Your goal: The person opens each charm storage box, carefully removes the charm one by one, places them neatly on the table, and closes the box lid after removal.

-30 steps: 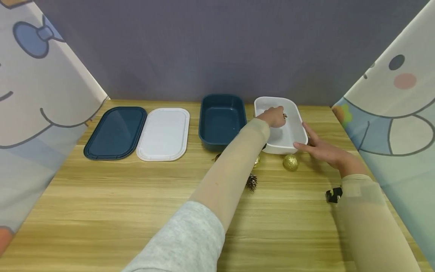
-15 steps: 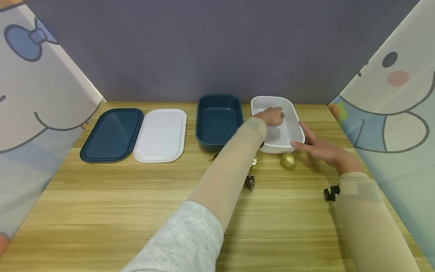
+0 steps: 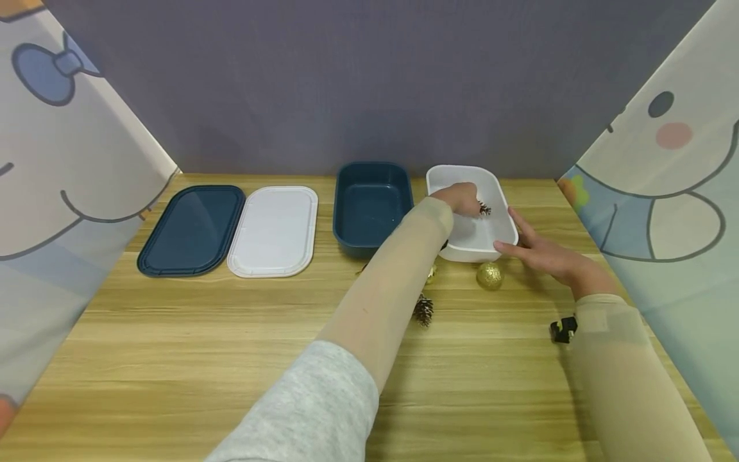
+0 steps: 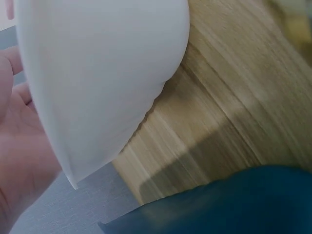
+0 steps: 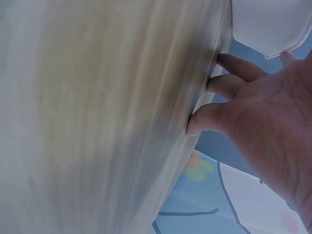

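Observation:
My left hand (image 3: 460,197) reaches into the white box (image 3: 508,240), its fingers bent at a small brown pine cone (image 3: 485,208) near the middle of the box. Most of those fingers are hidden from above, and the left wrist view shows the palm behind the box's wall (image 4: 107,73). At the box's front right corner, my right hand (image 3: 539,250) touches the rim with its thumb, while the other fingers spread along the side and down to the table (image 5: 122,97). A gold ball (image 3: 489,275) lies just before the box.
A dark blue box (image 3: 372,247) stands left of the white one. Farther left lie a dark blue lid (image 3: 193,231) and a white lid (image 3: 274,231). Another pine cone (image 3: 424,311) and a second gold ball (image 3: 432,274) are partly covered by my left forearm.
The pine cone has come lower in the white box and shows more beside my left fingers. My right hand has stayed at the corner. The head view has shifted slightly.

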The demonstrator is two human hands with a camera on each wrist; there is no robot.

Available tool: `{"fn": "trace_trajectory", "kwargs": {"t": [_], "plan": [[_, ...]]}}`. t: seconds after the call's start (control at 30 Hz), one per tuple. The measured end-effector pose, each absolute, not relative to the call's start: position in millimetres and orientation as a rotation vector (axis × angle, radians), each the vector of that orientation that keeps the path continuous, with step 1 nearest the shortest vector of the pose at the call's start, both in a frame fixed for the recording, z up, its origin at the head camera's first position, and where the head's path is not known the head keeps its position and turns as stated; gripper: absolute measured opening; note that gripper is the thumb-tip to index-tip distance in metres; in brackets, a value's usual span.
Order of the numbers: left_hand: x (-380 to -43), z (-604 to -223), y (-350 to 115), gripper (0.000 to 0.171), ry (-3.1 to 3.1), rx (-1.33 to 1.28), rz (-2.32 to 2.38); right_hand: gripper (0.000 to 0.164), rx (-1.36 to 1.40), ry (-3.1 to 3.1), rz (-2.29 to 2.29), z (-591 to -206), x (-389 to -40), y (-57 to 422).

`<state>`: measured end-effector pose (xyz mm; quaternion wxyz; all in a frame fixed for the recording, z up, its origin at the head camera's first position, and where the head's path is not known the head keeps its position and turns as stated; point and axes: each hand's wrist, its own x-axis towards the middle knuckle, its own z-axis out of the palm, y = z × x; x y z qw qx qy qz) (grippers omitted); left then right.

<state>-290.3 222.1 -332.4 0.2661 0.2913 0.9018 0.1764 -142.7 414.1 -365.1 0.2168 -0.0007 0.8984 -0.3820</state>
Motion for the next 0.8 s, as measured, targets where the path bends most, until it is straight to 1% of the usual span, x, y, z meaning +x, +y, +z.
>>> {"fn": "trace_trajectory", "kwargs": {"t": [0.1,0.13,0.2,0.3,0.4,0.43,0.47,0.57,0.6,0.63,0.7,0.8], "plan": [[-289.2,-334.1,220.9,0.013,2.449,0.848,0.479,0.100,-0.002,2.487,-1.058,-364.6,-142.6,413.4],[-288.7,-334.6,220.8,0.011,2.450,0.871,0.480,0.100,-0.003,2.489,-1.057,-364.5,-142.8,413.3],[-287.8,-335.7,221.5,0.012,2.442,0.910,0.501,0.100,-0.003,2.485,-1.059,-364.3,-142.9,413.5],[-286.0,-337.4,224.3,0.004,2.402,0.890,0.562,0.100,-0.003,2.476,-1.064,-364.7,-143.1,414.4],[-284.8,-339.3,227.4,0.033,2.338,0.833,0.621,0.100,-0.007,2.470,-1.075,-365.7,-143.3,415.2],[-284.6,-340.2,228.4,0.034,2.325,0.825,0.623,0.100,-0.008,2.470,-1.080,-366.0,-143.3,415.3],[-284.5,-341.0,229.2,0.031,2.318,0.827,0.614,0.100,-0.011,2.473,-1.082,-366.3,-143.3,415.2],[-284.7,-342.7,230.7,0.009,2.302,0.863,0.578,0.100,-0.020,2.474,-1.088,-366.9,-143.3,414.3],[-284.8,-342.7,230.7,0.011,2.302,0.876,0.566,0.100,-0.021,2.475,-1.086,-366.9,-143.3,414.0],[-285.0,-342.4,230.4,0.018,2.300,0.884,0.556,0.100,-0.023,2.476,-1.086,-366.9,-143.4,413.7],[-285.2,-340.8,228.7,0.024,2.296,0.880,0.561,0.100,-0.025,2.477,-1.087,-367.0,-143.9,413.3],[-286.2,-337.3,225.5,0.021,2.288,0.867,0.583,0.100,-0.026,2.482,-1.088,-367.2,-144.6,413.3]]}}
